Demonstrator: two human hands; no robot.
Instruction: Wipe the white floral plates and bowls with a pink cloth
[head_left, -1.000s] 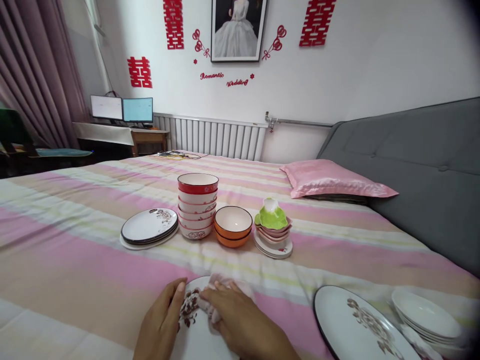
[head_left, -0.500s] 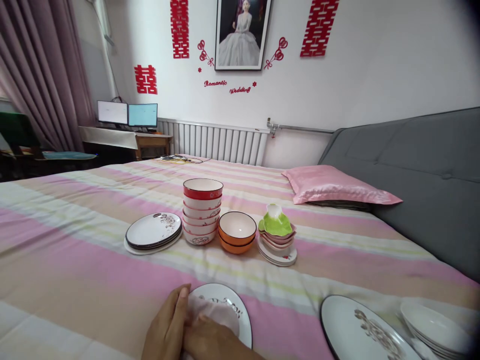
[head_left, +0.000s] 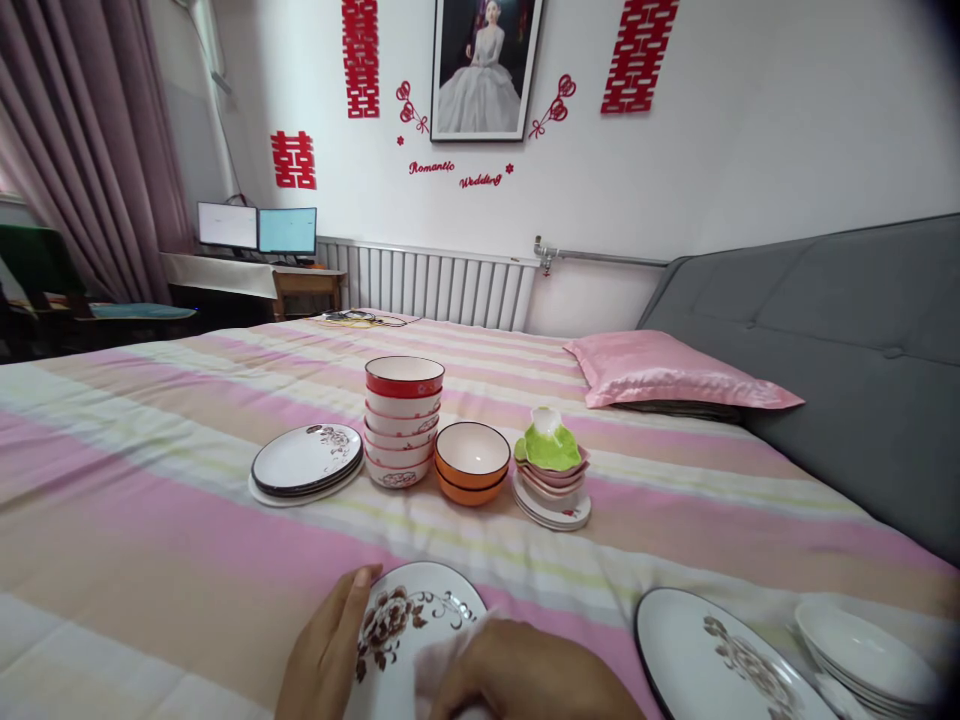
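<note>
A white plate [head_left: 409,640] with a dark rim and brown flowers is at the bottom middle, tilted a little. My left hand [head_left: 326,645] grips its left edge, thumb along the rim. Over the plate's right side is my right hand [head_left: 525,670], closed on a pale cloth [head_left: 442,655] that touches the plate's face. The cloth is partly hidden by the fingers. The lower part of the plate is cut off by the frame.
Behind stand stacked plates [head_left: 304,460], a tall bowl stack [head_left: 401,430], orange bowls [head_left: 471,465] and leaf-shaped dishes [head_left: 551,450] on small plates. Another flowered plate [head_left: 690,650] and white dishes [head_left: 862,650] lie right. A pink pillow [head_left: 667,370] rests on the striped bed.
My right hand has moved right with the cloth, from the plate's left and middle to its right side, uncovering the brown flower. The left hand stays on the left edge.
</note>
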